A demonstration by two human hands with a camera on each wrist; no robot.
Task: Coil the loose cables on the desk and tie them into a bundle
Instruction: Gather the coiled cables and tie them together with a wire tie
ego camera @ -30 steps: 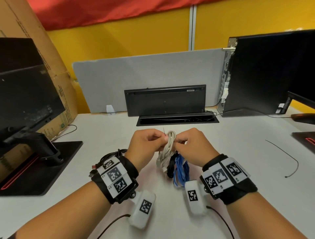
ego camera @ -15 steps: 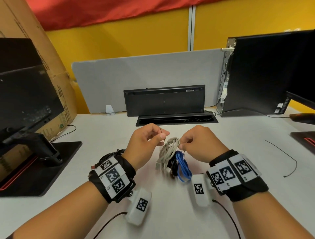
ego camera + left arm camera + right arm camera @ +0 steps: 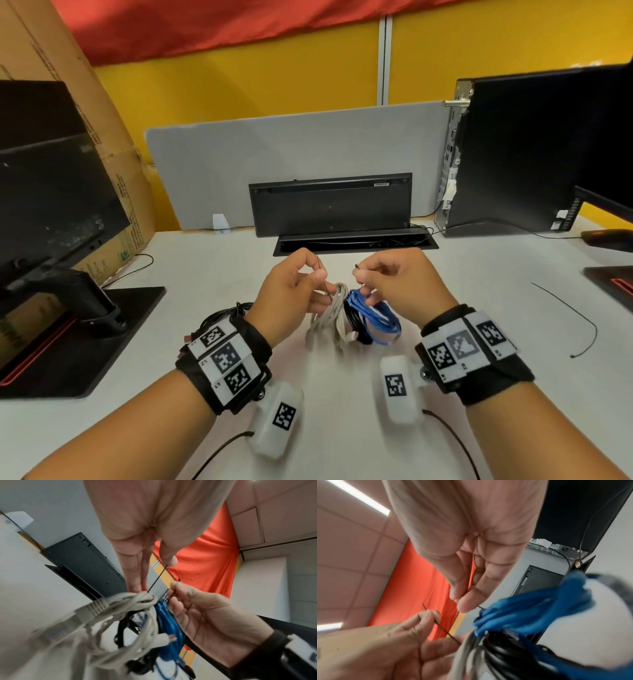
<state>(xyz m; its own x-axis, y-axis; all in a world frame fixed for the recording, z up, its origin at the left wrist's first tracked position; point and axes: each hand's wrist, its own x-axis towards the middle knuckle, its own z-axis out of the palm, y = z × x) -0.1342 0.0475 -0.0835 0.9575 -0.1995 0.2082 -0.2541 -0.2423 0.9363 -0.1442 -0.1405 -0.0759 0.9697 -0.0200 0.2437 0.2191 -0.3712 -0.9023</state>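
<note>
A bundle of coiled cables hangs between my hands just above the desk: grey cable (image 3: pixel 329 311) (image 3: pixel 123 601), black cable (image 3: pixel 354 317) (image 3: pixel 508 654) and blue cable (image 3: pixel 375 313) (image 3: pixel 169 620) (image 3: pixel 539 604). A thin black tie wire (image 3: pixel 322 277) (image 3: pixel 157 579) (image 3: pixel 447 631) passes round the top of the coils. My left hand (image 3: pixel 317 274) pinches one end of the wire above the grey cable. My right hand (image 3: pixel 359 274) pinches the other end above the blue cable. The hands are a little apart, the wire ends sticking up.
A second black tie wire (image 3: pixel 582 318) lies on the white desk (image 3: pixel 205 274) at the right. A monitor stand (image 3: pixel 68 308) sits at the left, a black cable tray (image 3: pixel 352 240) at the back, a computer tower (image 3: pixel 531 154) at the back right. Another black cable coil (image 3: pixel 222 313) lies behind my left wrist.
My hands have drawn apart from the top of the bundle, each pulling an end of the tie wire upward and outward. The bundle has lifted slightly.
</note>
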